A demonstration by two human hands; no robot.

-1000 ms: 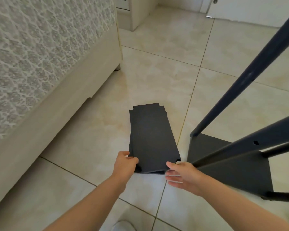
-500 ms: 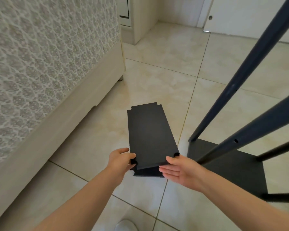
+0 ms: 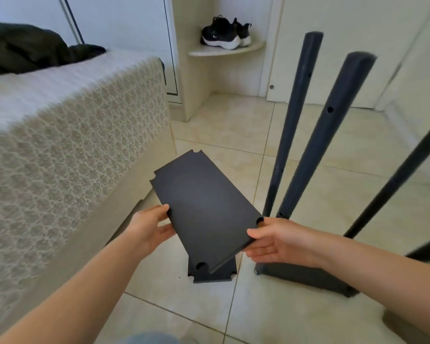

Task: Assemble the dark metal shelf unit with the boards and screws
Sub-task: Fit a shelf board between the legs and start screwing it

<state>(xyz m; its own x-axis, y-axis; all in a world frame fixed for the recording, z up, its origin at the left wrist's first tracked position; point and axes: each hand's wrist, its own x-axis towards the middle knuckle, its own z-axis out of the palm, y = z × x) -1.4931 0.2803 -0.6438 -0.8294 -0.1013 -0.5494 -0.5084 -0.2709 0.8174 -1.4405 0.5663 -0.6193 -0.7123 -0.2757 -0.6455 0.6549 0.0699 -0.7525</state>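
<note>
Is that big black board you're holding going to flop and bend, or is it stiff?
Probably stiff: the flat dark board with notched corners looks straight though the left hand and right hand hold only its near end. Likely light for its size: thumbs and fingers alone carry it. Its matte face seems unlikely to slip.

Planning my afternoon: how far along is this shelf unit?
Done: the posts stand on a bottom board. In hand: the left hand and right hand hold one lifted board. Left: fitting it and the spare board on the floor; post holes sit empty.
</note>
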